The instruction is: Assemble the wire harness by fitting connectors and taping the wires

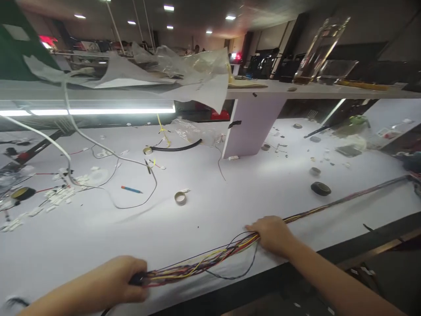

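Note:
A long bundle of thin wires (204, 263), mostly dark with yellow and red strands, runs along the front of the white table. My left hand (121, 281) is closed around a black part at the bundle's left end; what exactly that part is stays hidden in the fingers. Farther right, my right hand (272, 235) is wrapped over the same wires. Between the hands the strands spread loosely, and one dark twisted wire sags in a loop toward the edge. Beyond my right hand the bundle narrows and stretches away to the far right.
Behind the hands lie a tape roll (180, 198), a blue pencil (131, 189) and a black tape roll (321, 188). White connectors (59, 195) are scattered at left near a pale cable (108, 153). A shelf (197, 93) on an upright panel (253, 127) crosses the back.

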The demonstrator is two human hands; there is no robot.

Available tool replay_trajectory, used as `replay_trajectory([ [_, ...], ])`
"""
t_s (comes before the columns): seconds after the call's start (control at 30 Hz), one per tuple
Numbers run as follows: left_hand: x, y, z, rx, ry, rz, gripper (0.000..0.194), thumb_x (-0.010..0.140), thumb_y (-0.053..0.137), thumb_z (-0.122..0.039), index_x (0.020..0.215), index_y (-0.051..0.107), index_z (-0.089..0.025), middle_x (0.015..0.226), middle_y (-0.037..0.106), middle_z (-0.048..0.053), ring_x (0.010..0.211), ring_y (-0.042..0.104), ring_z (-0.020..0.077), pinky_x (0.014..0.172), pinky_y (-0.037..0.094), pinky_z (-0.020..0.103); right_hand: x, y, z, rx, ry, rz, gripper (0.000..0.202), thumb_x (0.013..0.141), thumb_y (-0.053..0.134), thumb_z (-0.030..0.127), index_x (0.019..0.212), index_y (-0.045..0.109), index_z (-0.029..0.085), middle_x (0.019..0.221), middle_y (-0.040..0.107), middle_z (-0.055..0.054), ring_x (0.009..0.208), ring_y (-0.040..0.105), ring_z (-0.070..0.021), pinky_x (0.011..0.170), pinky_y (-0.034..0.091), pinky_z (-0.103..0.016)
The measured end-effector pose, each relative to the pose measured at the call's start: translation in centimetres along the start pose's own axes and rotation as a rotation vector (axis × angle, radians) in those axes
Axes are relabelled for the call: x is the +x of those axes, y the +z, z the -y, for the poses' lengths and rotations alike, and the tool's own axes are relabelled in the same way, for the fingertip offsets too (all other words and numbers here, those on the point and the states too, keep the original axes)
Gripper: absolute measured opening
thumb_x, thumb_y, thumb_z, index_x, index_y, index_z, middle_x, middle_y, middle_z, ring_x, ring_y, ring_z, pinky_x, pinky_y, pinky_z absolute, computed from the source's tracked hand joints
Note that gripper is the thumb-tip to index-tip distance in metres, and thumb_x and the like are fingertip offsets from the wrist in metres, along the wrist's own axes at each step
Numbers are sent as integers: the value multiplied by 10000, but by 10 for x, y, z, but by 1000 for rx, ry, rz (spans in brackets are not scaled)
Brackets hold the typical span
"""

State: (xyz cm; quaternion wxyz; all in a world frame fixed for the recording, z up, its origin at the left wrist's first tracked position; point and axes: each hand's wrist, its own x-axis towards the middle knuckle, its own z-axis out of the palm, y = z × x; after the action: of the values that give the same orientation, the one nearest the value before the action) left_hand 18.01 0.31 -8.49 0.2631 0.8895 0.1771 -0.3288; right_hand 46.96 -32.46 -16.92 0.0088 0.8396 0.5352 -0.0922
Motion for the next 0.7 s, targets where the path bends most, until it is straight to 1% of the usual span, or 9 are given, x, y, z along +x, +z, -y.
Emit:
replay_trajectory([
  [0.07, 4, -7, -6, -89, 5, 28, 197, 685, 592, -353, 819, 684, -242, 750, 662, -22, 700, 587, 197, 580, 377, 239, 19, -8, 60, 4, -51, -19, 319, 950, 418, 235, 854, 722, 243, 756, 708, -32, 717, 644, -205, 645, 396, -285],
  [0.13, 6, -15, -7, -145, 33, 60, 265, 684, 626, -385, 904, 695, -256, 844, 687, -8, 771, 602, 214, 632, 401, 252, 33, -17, 107, 3, -51, -6, 367, 966, 398, 261, 778, 709, 214, 732, 706, -41, 664, 641, -205, 599, 382, -282],
  [0.23, 12, -27, -6, -201, 131, 105, 380, 758, 578, -486, 1046, 673, -257, 957, 694, 25, 845, 609, 219, 700, 421, 269, 48, -28, 150, 7, -59, 27, 340, 960, 415, 259, 791, 707, 213, 741, 708, -41, 644, 642, -205, 557, 349, -272],
  [0.3, 21, -34, -8, -240, 198, 75, 406, 822, 495, -520, 1074, 660, -247, 987, 687, 39, 870, 602, 209, 736, 425, 275, 55, -32, 166, 12, -57, 14, 336, 960, 420, 264, 790, 704, 213, 740, 706, -41, 655, 643, -209, 553, 332, -272],
  [0.37, 34, -39, -12, -316, 214, 71, 401, 857, 444, -515, 1049, 661, -237, 969, 682, 44, 853, 596, 197, 740, 429, 281, 60, -32, 176, 24, -71, -11, 322, 948, 442, 267, 756, 693, 207, 716, 696, -42, 647, 637, -210, 545, 313, -276],
  [0.47, 55, -40, -17, -461, 152, 230, 352, 842, 479, -491, 931, 676, -213, 833, 655, 31, 710, 563, 168, 662, 425, 277, 63, -29, 185, 28, -87, -40, 277, 907, 490, 239, 700, 669, 196, 676, 676, -41, 628, 621, -208, 531, 279, -284],
  [0.57, 69, -35, -15, -564, 120, 384, 213, 770, 599, -402, 786, 665, -200, 686, 574, -10, 597, 477, 128, 596, 378, 254, 61, -22, 188, 21, -80, -59, 266, 897, 504, 221, 681, 657, 192, 662, 666, -39, 630, 613, -206, 532, 263, -290],
  [0.63, 71, -32, -10, -613, 104, 426, 157, 712, 661, -346, 744, 639, -194, 623, 525, -31, 558, 447, 113, 585, 370, 250, 59, -18, 189, 24, -99, -73, 281, 909, 496, 223, 676, 650, 193, 657, 660, -36, 626, 607, -203, 539, 263, -293],
  [0.7, 69, -30, -4, -661, 71, 445, 197, 659, 709, -315, 799, 627, -201, 631, 531, -39, 552, 469, 113, 598, 397, 260, 59, -14, 192, 36, -119, -87, 302, 922, 489, 230, 665, 643, 195, 646, 653, -32, 615, 600, -199, 544, 265, -293],
])
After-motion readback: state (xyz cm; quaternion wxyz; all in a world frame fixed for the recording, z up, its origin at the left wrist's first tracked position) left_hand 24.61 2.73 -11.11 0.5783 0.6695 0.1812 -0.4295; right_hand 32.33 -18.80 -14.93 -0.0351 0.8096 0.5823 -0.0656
